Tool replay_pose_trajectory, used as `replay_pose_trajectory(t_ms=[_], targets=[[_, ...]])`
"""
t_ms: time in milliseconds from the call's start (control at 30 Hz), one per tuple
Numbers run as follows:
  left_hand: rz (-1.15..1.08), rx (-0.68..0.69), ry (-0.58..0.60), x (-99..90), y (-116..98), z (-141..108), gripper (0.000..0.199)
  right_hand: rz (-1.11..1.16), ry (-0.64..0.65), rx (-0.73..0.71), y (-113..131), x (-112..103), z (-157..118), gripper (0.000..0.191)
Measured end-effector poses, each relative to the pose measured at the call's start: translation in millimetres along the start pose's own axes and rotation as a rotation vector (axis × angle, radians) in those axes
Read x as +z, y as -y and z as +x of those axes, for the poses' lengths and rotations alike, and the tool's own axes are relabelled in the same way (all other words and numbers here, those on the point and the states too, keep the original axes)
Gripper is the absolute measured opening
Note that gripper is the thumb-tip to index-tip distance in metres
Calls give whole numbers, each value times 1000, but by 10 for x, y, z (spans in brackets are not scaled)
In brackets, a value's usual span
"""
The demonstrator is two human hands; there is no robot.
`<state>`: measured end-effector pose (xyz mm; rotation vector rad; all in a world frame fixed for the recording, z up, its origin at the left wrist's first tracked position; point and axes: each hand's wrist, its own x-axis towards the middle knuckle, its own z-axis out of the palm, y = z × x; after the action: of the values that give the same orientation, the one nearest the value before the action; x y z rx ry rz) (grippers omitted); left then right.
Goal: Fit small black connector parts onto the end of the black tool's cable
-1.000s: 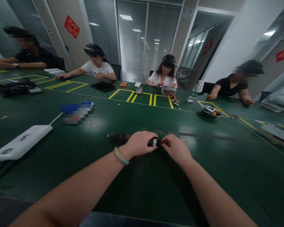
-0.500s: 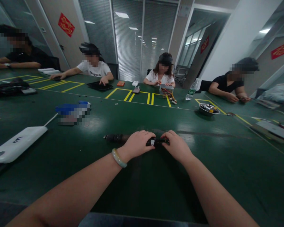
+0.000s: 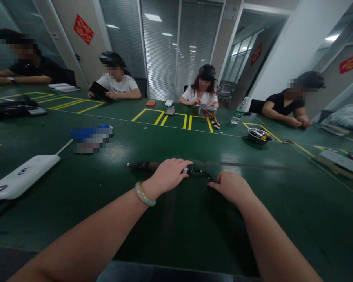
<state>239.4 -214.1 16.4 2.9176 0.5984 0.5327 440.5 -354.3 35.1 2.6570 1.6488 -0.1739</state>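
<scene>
A dark cylindrical tool point(image 3: 144, 166) lies across the green table point(image 3: 176, 235), its narrow metal tip pointing left. My left hand point(image 3: 170, 176), with a pale bangle at the wrist, is wrapped round the tool's right end. From that end a thin dark cable point(image 3: 205, 173) runs to the right. The fingertips of my right hand point(image 3: 231, 186) pinch this cable, a short way from my left hand. My palms hide part of the tool and of the cable.
A white power strip point(image 3: 23, 176) and a blue and white packet point(image 3: 91, 138) lie at the left. Farther off are a metal bowl point(image 3: 259, 137) of small parts, a water bottle point(image 3: 239, 111) and a laptop-like panel point(image 3: 342, 161). Several people sit across the table.
My right hand has moved right and slightly nearer, away from my left hand, and a length of cable now shows between them. Across the table, a person has lifted a black tray.
</scene>
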Motion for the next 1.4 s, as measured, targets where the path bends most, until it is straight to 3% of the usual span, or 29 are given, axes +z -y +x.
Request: replay_pose_trajectory(t_ms=[100, 267, 400, 533, 733, 833, 1167, 1400], targets=[[9, 17, -31, -1, -107, -23, 35, -61, -16, -16, 90, -22, -86, 30], [2, 53, -32, 60, -229, 24, 23, -128, 6, -7, 233, -92, -187, 8], [7, 48, -8, 107, -193, 73, 19, -119, -9, 36, 302, -122, -238, 15], [-13, 105, 29, 88, -135, 89, 16, -62, -143, 7, 302, -55, -199, 14], [-30, 149, 55, 51, -115, 95, 15, 70, -405, 46, 183, 50, 100, 16], [-41, 143, 40, 51, -112, 90, 15, 168, -500, -3, 137, 74, 212, 16], [-88, 100, -17, 114, -116, 86, 23, 340, -288, -308, 90, 27, 143, 7], [-71, 63, -8, 139, -125, 97, 21, 316, -206, -386, 112, 71, 145, 2]])
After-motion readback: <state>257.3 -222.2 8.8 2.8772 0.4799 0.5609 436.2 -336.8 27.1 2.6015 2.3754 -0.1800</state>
